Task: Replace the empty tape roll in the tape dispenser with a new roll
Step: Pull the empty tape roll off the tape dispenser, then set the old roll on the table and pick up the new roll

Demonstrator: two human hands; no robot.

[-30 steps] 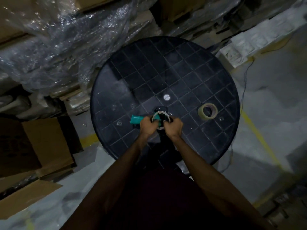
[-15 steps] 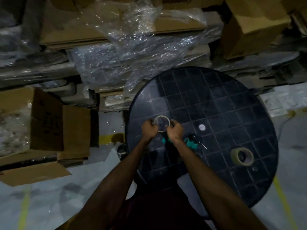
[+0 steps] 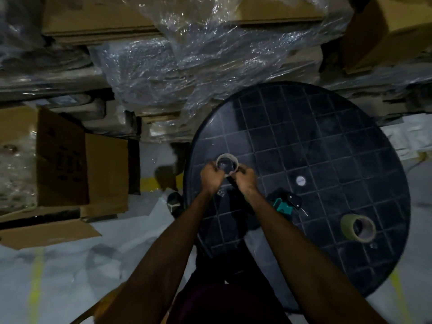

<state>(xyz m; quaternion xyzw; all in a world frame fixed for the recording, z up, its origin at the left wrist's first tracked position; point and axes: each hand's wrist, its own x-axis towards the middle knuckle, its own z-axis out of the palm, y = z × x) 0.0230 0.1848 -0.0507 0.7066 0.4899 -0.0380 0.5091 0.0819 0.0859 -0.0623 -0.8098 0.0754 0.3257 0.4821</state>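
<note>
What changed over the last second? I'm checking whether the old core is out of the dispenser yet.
Yes: the empty core, earlier seated in the tape dispenser, is now lifted clear toward the table's left edge, pinched by the left hand and right hand. The dispenser was let go. The new roll stayed put.

left hand [image 3: 210, 177], right hand [image 3: 244, 180]; both apparently pinching, close together

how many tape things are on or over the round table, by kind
empty tape core, held over the table by left hand and right hand: 1
new tape roll: 1
tape dispenser: 1
total: 3
</note>
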